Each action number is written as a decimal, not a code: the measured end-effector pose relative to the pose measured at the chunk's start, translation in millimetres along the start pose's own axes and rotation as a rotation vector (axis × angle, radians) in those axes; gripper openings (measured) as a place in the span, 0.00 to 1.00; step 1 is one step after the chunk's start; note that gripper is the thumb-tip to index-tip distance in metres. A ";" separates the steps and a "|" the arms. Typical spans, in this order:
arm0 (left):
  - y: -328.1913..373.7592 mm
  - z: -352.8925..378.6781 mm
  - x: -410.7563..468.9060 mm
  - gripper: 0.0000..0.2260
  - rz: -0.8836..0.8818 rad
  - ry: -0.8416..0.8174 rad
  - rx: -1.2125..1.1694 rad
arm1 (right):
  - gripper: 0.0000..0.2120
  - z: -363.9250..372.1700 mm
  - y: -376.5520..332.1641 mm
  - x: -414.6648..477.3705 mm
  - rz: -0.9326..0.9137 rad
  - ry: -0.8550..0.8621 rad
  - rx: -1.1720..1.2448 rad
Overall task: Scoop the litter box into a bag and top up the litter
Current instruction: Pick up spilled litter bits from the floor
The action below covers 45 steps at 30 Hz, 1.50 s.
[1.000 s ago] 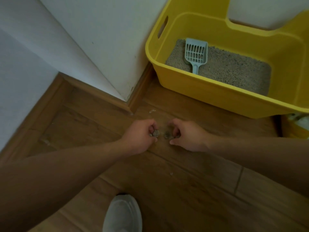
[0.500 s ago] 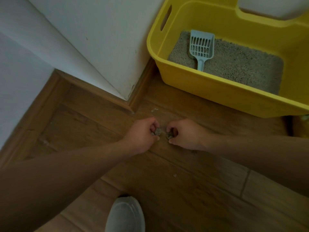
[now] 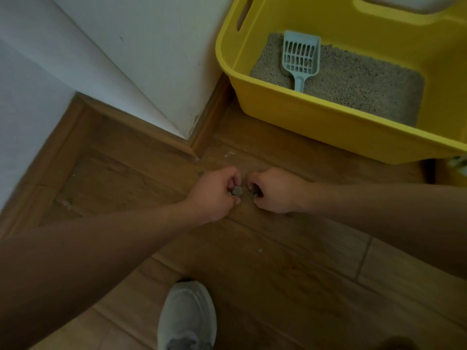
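My left hand [image 3: 214, 194] and right hand [image 3: 276, 190] are close together, low over the floor [image 3: 278, 261] just in front of the box [image 3: 328, 117], each with its fingers curled round a small grey clump [image 3: 237, 190]. The clumps look light and crumbly, so I judge they need a soft pinch across the whole lump, since squeezing would probably break them. The scoop [image 3: 300, 56] lies on the litter [image 3: 358, 82] inside the box, untouched.
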<state>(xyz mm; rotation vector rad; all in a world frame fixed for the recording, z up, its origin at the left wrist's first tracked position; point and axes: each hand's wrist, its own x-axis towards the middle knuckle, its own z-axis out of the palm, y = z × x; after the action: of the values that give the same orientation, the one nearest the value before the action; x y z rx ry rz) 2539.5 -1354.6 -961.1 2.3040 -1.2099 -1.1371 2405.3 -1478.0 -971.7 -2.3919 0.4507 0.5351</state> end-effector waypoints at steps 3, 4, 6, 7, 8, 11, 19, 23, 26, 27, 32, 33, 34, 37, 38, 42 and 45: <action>1.2 -1.4 -3.7 0.15 -0.013 -0.011 0.006 | 0.08 -4.5 -1.8 -2.1 0.011 0.000 0.018; 2.6 -2.2 -5.6 0.15 -0.015 -0.027 0.011 | 0.08 -5.8 -1.2 -3.8 0.012 0.001 0.042; 5.3 -2.3 -9.5 0.14 -0.012 -0.060 0.024 | 0.08 -6.8 1.7 -9.0 0.010 0.008 0.108; 6.7 -1.2 -11.3 0.13 -0.009 -0.072 0.031 | 0.08 -7.0 3.3 -12.1 0.012 0.010 0.140; 7.8 0.3 -13.7 0.13 -0.010 -0.080 0.032 | 0.08 -7.0 4.9 -15.9 0.011 0.012 0.162; 10.7 7.1 -21.8 0.11 -0.007 -0.115 0.016 | 0.10 -5.8 8.9 -28.9 0.045 0.016 0.219; 11.3 45.2 -49.8 0.11 0.087 -0.198 0.131 | 0.12 -7.4 25.7 -66.7 0.124 0.022 0.212; 13.3 64.3 -64.3 0.10 0.165 -0.208 0.156 | 0.13 -0.2 22.5 -76.6 0.116 0.025 0.191; 16.3 73.4 -66.8 0.07 0.191 -0.179 0.195 | 0.13 3.1 21.8 -78.8 0.101 0.035 0.187; 16.7 74.7 -66.0 0.06 0.198 -0.168 0.213 | 0.12 2.1 22.5 -78.3 0.103 0.041 0.193; 15.1 76.9 -60.2 0.06 0.204 -0.145 0.268 | 0.12 -6.7 27.8 -74.2 0.139 0.058 0.247; 14.7 76.9 -59.5 0.06 0.201 -0.146 0.269 | 0.12 -7.2 28.8 -74.2 0.140 0.060 0.254; 13.9 77.2 -58.4 0.05 0.204 -0.147 0.267 | 0.12 -7.0 29.6 -74.2 0.139 0.059 0.259; 11.9 76.5 -56.6 0.04 0.231 -0.172 0.290 | 0.12 -4.5 31.8 -73.6 0.134 0.039 0.263; 11.3 75.7 -56.5 0.05 0.237 -0.183 0.301 | 0.12 -3.7 32.3 -73.2 0.136 0.034 0.266; 9.2 73.0 -56.5 0.04 0.263 -0.193 0.336 | 0.13 -1.9 32.8 -72.8 0.138 0.033 0.264; 9.8 70.7 -56.3 0.04 0.256 -0.187 0.302 | 0.13 -1.3 30.9 -73.9 0.121 0.030 0.246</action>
<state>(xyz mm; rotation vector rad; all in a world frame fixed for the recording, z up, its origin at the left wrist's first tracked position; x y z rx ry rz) 2461.5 -1309.2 -972.2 2.1946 -1.7991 -1.1614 2328.6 -1488.2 -951.1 -2.1488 0.6399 0.4684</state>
